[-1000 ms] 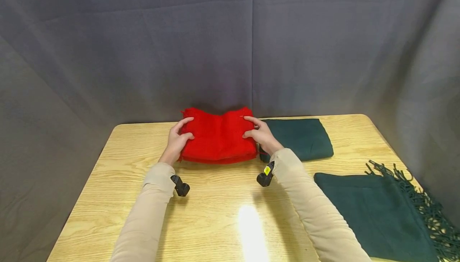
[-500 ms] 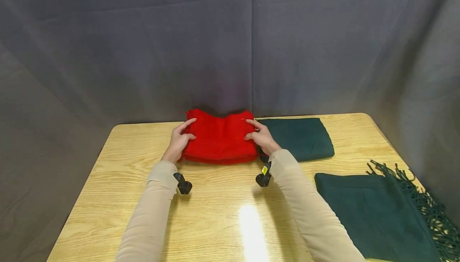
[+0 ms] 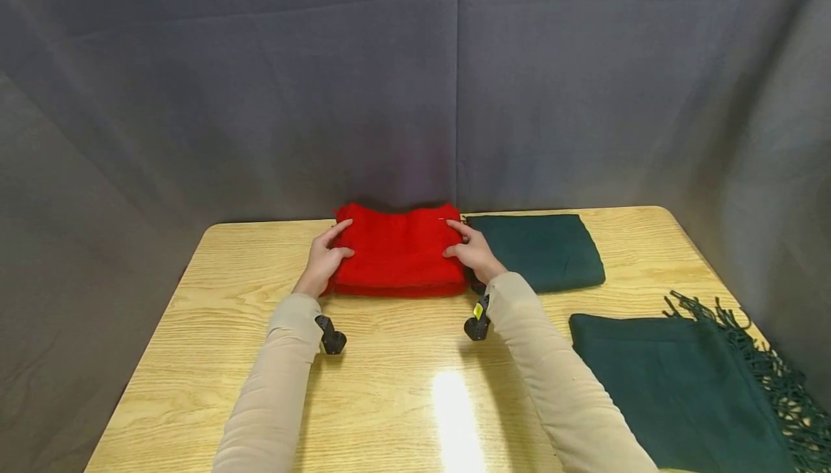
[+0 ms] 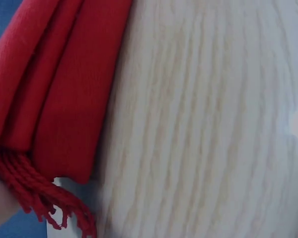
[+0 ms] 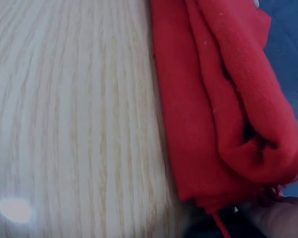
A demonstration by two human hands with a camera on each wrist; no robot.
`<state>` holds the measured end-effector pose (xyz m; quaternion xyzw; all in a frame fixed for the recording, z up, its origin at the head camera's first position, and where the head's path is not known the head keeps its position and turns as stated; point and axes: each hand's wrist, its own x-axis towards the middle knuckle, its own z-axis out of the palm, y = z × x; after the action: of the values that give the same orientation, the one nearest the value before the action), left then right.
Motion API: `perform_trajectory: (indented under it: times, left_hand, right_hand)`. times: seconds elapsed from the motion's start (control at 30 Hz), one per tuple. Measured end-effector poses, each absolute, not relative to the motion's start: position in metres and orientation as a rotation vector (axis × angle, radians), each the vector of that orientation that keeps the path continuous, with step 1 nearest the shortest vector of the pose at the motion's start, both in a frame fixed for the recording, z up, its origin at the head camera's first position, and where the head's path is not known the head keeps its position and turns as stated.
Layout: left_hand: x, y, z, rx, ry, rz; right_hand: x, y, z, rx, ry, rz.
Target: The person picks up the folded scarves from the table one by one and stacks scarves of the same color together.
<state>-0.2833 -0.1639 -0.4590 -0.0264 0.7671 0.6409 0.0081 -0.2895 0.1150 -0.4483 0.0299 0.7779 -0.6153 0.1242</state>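
Observation:
A folded red scarf (image 3: pixel 399 253) lies at the table's back edge, its far side against the grey curtain. At its left end my left hand (image 3: pixel 321 260) grips it, thumb and index finger over the top. My right hand (image 3: pixel 479 253) grips the right end likewise; the other fingers are mostly hidden. In the left wrist view, stacked layers of the red scarf (image 4: pixel 77 109) end in a twisted fringe (image 4: pixel 37 191). The right wrist view has the scarf (image 5: pixel 186 114) with a rounded fold on top, fingers and thumb at its end.
A folded dark green cloth (image 3: pixel 535 253) lies right of the red scarf, close to my right hand. Another dark green scarf (image 3: pixel 669 386) with a long fringe (image 3: pixel 772 386) is at the front right. The wooden table (image 3: pixel 383 372) has a glare patch; a grey curtain (image 3: pixel 324 98) stands behind.
The red scarf has come down and lies flatter, its raised back corners lower than before. Both hands have shifted slightly right and down with it, keeping their hold.

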Motion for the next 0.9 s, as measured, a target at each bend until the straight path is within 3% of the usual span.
perform_trajectory:
  times: [0.33, 0.9]
  left_hand:
    - [-0.283, -0.164, -0.458, -0.142, 2.455, 1.829]
    - [-0.263, -0.171, -0.419, 0.010, 2.801, 1.670]
  right_hand:
    - [-0.288, 0.115, -0.446, 0.065, 2.532, -1.537]
    - [-0.272, 0.127, -0.412, 0.083, 2.596, -1.668]
